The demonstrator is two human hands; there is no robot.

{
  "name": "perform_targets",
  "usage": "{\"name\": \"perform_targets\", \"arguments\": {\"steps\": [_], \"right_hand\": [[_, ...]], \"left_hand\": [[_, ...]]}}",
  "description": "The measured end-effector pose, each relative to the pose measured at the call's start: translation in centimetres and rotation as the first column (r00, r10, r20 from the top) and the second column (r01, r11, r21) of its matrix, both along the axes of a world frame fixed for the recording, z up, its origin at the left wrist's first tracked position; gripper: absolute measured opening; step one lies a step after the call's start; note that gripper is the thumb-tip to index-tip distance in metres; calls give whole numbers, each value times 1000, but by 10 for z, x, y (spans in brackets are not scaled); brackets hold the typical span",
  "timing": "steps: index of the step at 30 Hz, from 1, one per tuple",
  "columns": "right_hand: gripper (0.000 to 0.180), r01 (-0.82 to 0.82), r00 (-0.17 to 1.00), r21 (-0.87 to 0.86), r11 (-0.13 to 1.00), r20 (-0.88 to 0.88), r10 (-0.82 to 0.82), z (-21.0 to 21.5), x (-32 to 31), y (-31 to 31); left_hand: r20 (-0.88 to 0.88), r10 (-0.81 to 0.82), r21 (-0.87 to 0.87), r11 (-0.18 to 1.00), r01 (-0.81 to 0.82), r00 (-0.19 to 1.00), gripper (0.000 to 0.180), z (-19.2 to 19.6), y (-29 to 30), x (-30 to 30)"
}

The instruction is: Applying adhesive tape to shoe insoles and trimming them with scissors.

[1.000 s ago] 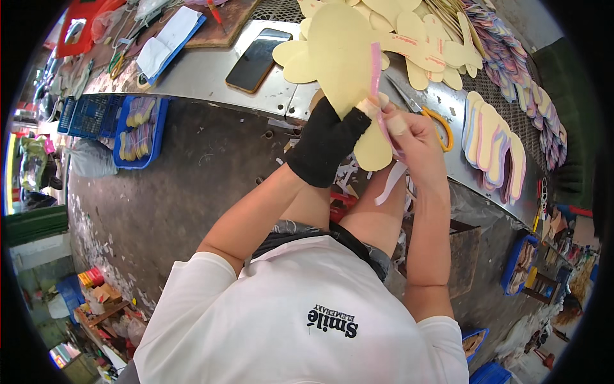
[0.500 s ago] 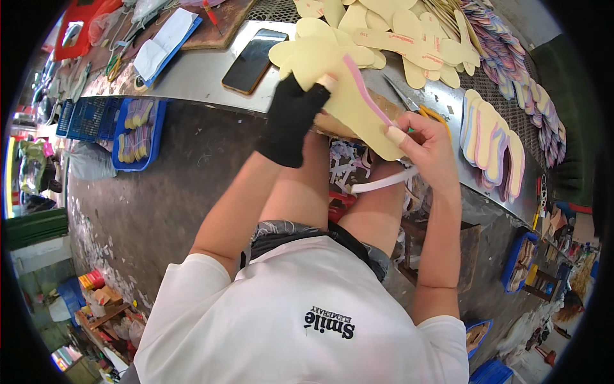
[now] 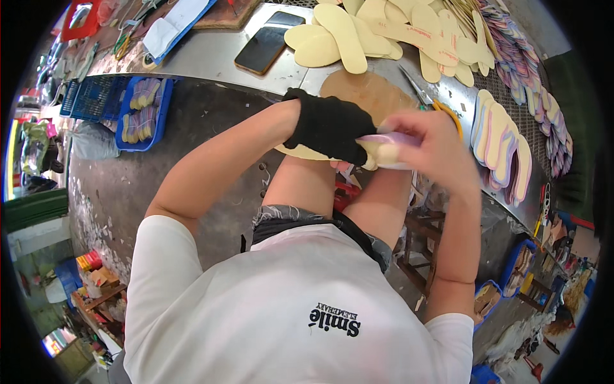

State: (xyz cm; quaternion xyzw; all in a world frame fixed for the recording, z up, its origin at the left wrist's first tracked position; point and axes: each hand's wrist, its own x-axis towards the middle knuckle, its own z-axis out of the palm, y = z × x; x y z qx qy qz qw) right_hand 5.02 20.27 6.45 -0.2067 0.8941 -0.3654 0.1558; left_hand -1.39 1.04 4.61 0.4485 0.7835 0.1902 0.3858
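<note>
A: Item one, cream piece (image 3: 306, 153). Location?

B: Over the lap, just off the front edge of the workbench (image 3: 211, 57). Change: turned crosswise, no longer slanting up toward the workbench. More of the brown board (image 3: 368, 89) now shows at that edge.

A: Left hand (image 3: 332, 129), black-gloved?

B: Curled over the cream piece, apparently gripping it; fingertips mostly hidden.

A: Right hand (image 3: 438, 144)?

B: Bare, motion-blurred; thumb and fingers pinch the lilac strip (image 3: 395, 139), now bunched close beside the glove rather than drawn out long.

A: Meaning for the work?

B: Judged in progress: both items are in hand, with neither set down. How far the strip is attached cannot be told.

A: Scissors (image 3: 427, 98)?

B: Unheld, one; near the workbench's front edge, right of the brown board.
</note>
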Motion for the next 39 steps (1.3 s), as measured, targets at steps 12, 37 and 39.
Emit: {"name": "perform_targets", "arguments": {"steps": [12, 37, 39], "right_hand": [[15, 493, 870, -481, 725, 294, -397, 11, 26, 45], [7, 532, 741, -727, 434, 152, -654, -25, 51, -51], [7, 509, 787, -699, 502, 141, -601, -29, 43, -43]], "left_hand": [[429, 183, 415, 830, -374, 884, 29, -17, -20, 38], [850, 282, 472, -29, -881, 446, 32, -17, 28, 67], [664, 529, 600, 44, -798, 528, 27, -15, 33, 69]]}}
